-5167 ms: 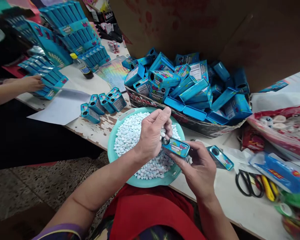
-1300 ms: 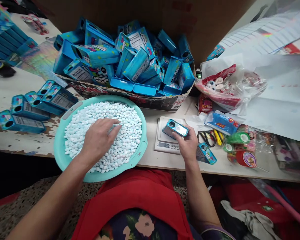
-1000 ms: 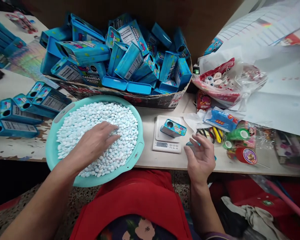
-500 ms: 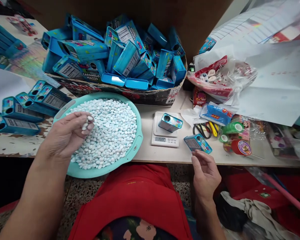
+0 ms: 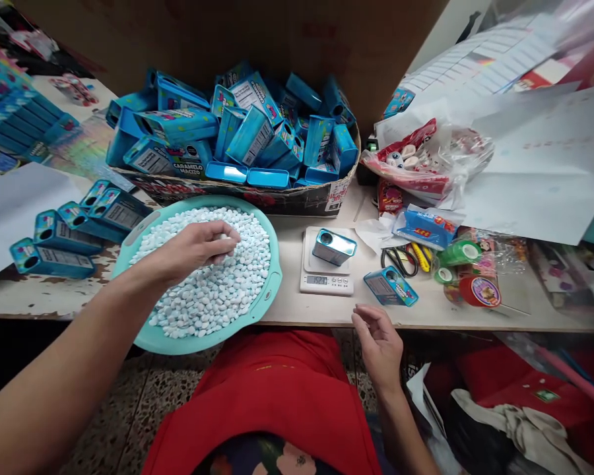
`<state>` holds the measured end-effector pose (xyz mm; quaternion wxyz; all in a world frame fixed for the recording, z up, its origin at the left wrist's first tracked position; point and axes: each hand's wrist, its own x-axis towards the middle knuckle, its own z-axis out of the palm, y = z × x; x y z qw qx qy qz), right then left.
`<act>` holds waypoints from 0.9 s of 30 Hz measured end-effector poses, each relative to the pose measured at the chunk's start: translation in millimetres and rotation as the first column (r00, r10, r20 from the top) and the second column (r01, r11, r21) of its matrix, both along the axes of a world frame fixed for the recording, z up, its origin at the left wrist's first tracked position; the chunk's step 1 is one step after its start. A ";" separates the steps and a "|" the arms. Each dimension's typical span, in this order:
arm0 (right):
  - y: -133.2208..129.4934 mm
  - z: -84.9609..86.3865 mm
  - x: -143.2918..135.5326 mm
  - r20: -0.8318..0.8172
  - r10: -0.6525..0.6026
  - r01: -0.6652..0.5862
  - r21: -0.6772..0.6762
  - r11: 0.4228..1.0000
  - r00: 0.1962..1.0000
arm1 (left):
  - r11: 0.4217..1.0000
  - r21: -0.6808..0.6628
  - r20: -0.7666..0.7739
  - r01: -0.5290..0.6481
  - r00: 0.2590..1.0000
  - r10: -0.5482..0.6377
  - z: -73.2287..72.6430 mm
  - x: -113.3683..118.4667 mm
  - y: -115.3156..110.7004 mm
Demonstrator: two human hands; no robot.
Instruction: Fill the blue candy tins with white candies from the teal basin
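Over the turquoise bowl (image 5: 273,280) of pale white-blue candies (image 5: 198,307), my left hand (image 5: 205,247) is closed in a pinch on a few candies, partly hidden by the fingers. A blue tin (image 5: 334,247) with a round opening stands on the white digital scale (image 5: 327,284), whose display is lit. Another blue tin (image 5: 391,286) lies right of the scale on the table. Near the table's front edge, my right hand (image 5: 379,343) is held with loosely curled, parted fingers and nothing in it, just below that tin.
A cardboard box (image 5: 297,201) piled with blue tins is behind the bowl. Several tins (image 5: 64,262) stand at the left. Scissors (image 5: 400,262), green tape (image 5: 462,253), a red round container (image 5: 480,291) and a plastic bag of sweets (image 5: 426,161) are at the right.
My left hand has moved right across the bowl toward the scale, still pinching candies. My right hand has drawn left and down, away from the tin beside the scale. The view has shifted slightly.
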<state>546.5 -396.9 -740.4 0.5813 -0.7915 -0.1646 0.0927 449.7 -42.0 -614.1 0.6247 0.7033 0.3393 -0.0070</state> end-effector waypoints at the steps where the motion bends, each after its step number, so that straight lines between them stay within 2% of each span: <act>1: 0.4 -0.8 0.5 -0.004 0.002 -0.002 -0.004 1.000 1.000 | 0.999 -0.043 0.020 0.029 0.999 -0.029 3.6 11.0 -6.9; 3: 1.8 -1.8 1.6 -0.005 0.004 -0.004 -0.010 1.000 1.000 | 0.988 -0.092 0.052 0.128 0.991 -0.123 9.0 36.8 -24.6; 5: 3.6 -1.7 2.5 0.004 0.008 -0.008 -0.010 1.000 1.000 | 0.968 -0.074 0.082 0.241 0.969 -0.235 9.3 64.9 -44.0; 8: 5.1 -1.5 3.6 0.014 0.015 -0.015 0.001 1.000 1.000 | 0.930 0.025 0.109 0.366 0.924 -0.366 -1.3 102.5 -65.8; 10: 4.3 -2.2 4.0 0.008 0.018 -0.018 0.007 1.000 1.000 | 0.908 0.093 0.088 0.408 0.905 -0.416 -12.6 119.5 -71.6; 13: 0.8 -4.2 4.7 -0.013 0.006 -0.007 -0.008 1.000 1.000 | 0.894 0.114 0.087 0.432 0.892 -0.443 -25.6 130.6 -70.5; 17: -3.0 -2.7 5.6 -0.019 -0.013 0.012 -0.035 0.999 1.000 | 0.916 0.090 0.161 0.392 0.902 -0.401 -27.0 130.3 -64.1; 19: -4.1 2.5 5.9 0.036 -0.041 0.042 -0.038 0.998 0.999 | 0.902 0.207 0.138 0.379 0.902 -0.410 -24.2 129.1 -64.2; 20: -4.9 6.2 6.2 0.087 -0.066 0.070 -0.038 0.997 0.994 | 0.858 0.316 0.080 0.404 0.890 -0.449 -22.9 128.4 -66.0; 21: -6.2 10.3 6.9 0.149 -0.099 0.106 -0.038 0.994 0.984 | 0.774 0.436 -0.019 0.459 0.865 -0.502 -22.0 127.6 -69.3; 23: -10.8 17.7 10.6 0.276 -0.187 0.204 -0.034 0.978 0.943 | 0.505 0.619 -0.273 0.601 0.768 -0.579 -22.0 126.3 -78.9; 24: -14.1 20.1 14.0 0.315 -0.220 0.244 -0.037 0.969 0.923 | 0.367 0.665 -0.373 0.651 0.715 -0.591 -22.9 126.0 -84.0; 25: -18.0 21.1 18.3 0.331 -0.242 0.272 -0.047 0.961 0.912 | 0.253 0.703 -0.418 0.665 0.674 -0.609 -24.0 125.9 -88.2; 26: -22.3 20.6 23.6 0.327 -0.256 0.290 -0.060 0.955 0.910 | 0.173 0.732 -0.436 0.659 0.648 -0.624 -24.7 125.7 -90.5; 27: -26.7 18.8 29.4 0.308 -0.259 0.294 -0.073 0.953 0.915 | 0.119 0.760 -0.435 0.638 0.637 -0.636 -24.0 124.6 -90.3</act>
